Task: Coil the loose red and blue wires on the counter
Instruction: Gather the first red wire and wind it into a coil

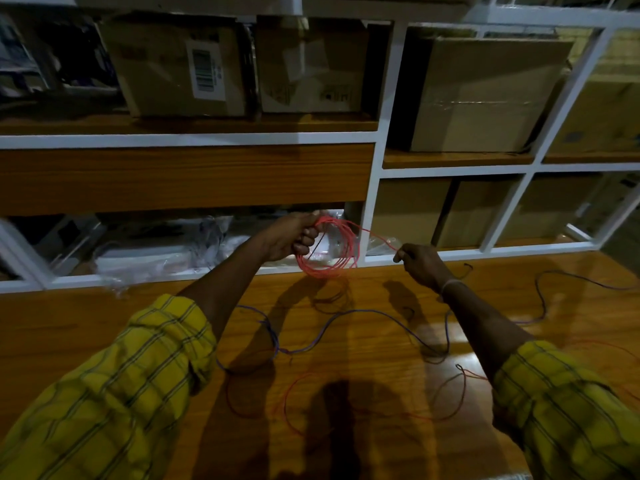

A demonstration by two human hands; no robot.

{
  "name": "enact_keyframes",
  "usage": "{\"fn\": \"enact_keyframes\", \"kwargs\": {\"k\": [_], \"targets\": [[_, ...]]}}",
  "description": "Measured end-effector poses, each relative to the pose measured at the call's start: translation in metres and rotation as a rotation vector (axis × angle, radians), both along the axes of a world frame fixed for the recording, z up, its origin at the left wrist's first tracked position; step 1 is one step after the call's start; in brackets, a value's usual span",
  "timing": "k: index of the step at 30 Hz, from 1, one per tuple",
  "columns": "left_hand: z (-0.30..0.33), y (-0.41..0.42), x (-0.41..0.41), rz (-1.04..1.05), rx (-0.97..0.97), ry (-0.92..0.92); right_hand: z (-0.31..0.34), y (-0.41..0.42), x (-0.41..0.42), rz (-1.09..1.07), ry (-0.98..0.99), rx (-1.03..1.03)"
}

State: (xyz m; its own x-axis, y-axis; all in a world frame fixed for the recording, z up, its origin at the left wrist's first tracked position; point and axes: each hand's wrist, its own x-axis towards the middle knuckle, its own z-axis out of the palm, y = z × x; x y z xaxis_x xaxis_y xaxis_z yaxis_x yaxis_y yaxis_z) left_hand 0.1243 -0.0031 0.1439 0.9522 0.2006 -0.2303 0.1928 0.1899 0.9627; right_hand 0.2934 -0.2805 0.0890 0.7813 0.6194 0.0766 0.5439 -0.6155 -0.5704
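Yellow plaid sleeves (114,403) nearest. Left hand (291,237) grips red wire coil (329,251) above desk (346,341); right hand (420,263) pinches its free strand. Blue wire (346,320) lies loose on desk, below both hands.

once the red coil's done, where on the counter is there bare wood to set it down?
Bare wood on the counter: the far left, between the white shelf frame and the left sleeve; also the far strip right of the right hand, up to the blue wire loop. The middle is crowded with blue and loose red wire.
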Motion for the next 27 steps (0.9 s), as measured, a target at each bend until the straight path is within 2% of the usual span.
{"fn": "enact_keyframes", "kwargs": {"k": [4,7,13,17,20,23,27], "targets": [[0.004,-0.004,0.009,0.132,-0.298,-0.061,-0.006,0.010,-0.012,-0.061,-0.229,-0.191],[0.007,-0.002,0.017,0.287,-0.415,-0.086,-0.009,0.013,-0.017,-0.021,-0.328,-0.305],[0.005,0.006,0.023,0.490,-0.505,-0.097,-0.010,0.014,-0.025,0.196,-0.433,-0.474],[0.000,0.005,0.028,0.562,-0.415,-0.099,-0.008,0.030,-0.041,0.377,-0.556,-0.538],[-0.003,-0.003,0.033,0.620,-0.243,-0.075,-0.001,0.049,-0.059,0.476,-0.619,-0.433],[-0.004,-0.011,0.034,0.607,-0.079,-0.070,0.011,0.063,-0.073,0.546,-0.681,-0.204],[-0.002,-0.020,0.028,0.500,0.077,-0.134,0.033,0.075,-0.078,0.528,-0.520,0.101]]}}
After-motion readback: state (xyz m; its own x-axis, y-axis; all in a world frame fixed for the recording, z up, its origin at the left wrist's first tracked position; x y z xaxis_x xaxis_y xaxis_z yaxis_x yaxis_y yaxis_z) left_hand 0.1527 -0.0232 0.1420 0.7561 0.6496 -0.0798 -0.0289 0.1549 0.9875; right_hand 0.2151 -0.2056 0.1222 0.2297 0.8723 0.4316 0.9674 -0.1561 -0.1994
